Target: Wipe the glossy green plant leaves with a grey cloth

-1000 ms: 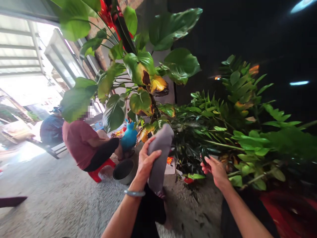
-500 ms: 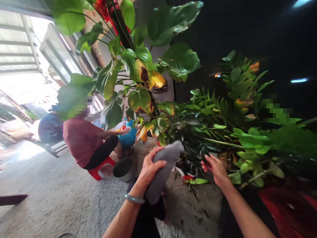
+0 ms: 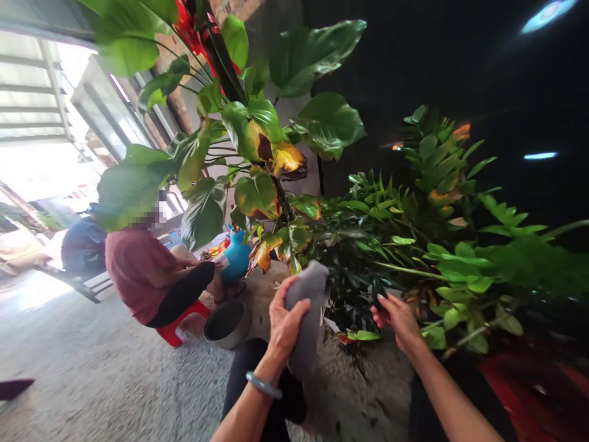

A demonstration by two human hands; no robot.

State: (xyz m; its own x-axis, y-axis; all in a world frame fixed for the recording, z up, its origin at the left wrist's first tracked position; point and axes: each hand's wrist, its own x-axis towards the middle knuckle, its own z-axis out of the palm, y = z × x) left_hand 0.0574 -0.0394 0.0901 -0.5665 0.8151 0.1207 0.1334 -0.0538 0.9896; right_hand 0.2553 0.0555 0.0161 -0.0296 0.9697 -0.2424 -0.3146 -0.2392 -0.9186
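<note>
My left hand (image 3: 284, 322) is closed round a grey cloth (image 3: 307, 319), held upright in front of a big-leaved plant (image 3: 257, 153) with yellowing, brown-edged leaves. My right hand (image 3: 399, 316) reaches into the dark lower leaves of a bushy green plant (image 3: 414, 239) to the right; its fingers are partly curled among the leaves, and I cannot make out whether they grip one. A grey bangle (image 3: 263, 385) sits on my left wrist.
Another person in a maroon shirt (image 3: 138, 270) sits on a low red stool (image 3: 177, 328) at the left. Beside them are a metal bowl (image 3: 226, 322) and a blue figure (image 3: 237, 255). Grey concrete floor (image 3: 92, 374) spreads to the left; red cloth (image 3: 529, 393) lies at lower right.
The grey cloth in my left hand has swung from tilted right back to upright. My right hand stays in the low leaves. The seated person has drawn an arm back from the blue figure.
</note>
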